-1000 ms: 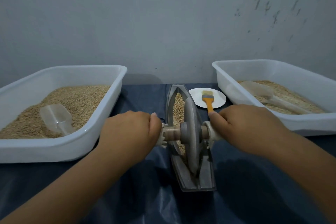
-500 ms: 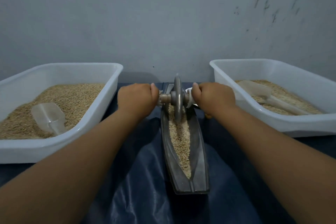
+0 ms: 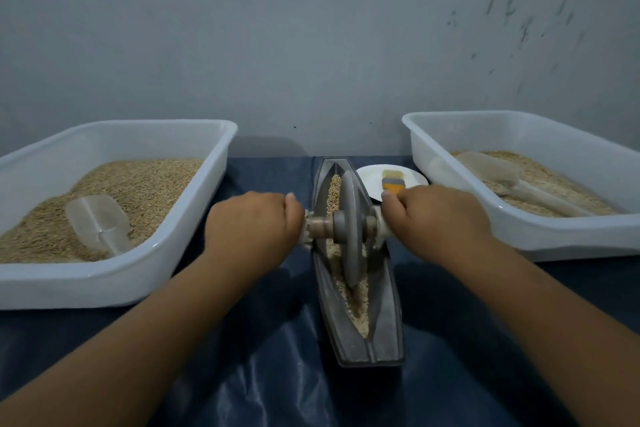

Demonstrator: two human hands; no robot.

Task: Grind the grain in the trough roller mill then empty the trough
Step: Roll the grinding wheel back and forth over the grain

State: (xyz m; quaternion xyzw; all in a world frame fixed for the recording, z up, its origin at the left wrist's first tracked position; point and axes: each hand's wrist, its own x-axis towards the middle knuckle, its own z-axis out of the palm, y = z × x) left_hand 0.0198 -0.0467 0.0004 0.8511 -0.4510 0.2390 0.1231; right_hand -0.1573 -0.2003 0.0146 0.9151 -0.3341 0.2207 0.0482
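The grinding wheel [image 3: 349, 229] now sits near the middle of the boat-shaped trough [image 3: 388, 315], pulled back from the trough's far end where it stood half a second ago; the left hand [image 3: 252, 229] and right hand [image 3: 436, 218] each clench an axle handle; grain [image 3: 360, 308] lies inside the trough, partly crushed at the trough's near end, so grinding seems unfinished and emptying not begun.

Matt grey metal trough [image 3: 388, 329], glossy dark-blue sheet [image 3: 277, 385], white plastic trays [image 3: 194, 163]

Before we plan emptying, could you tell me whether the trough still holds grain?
Yes: grain lies along the trough channel.
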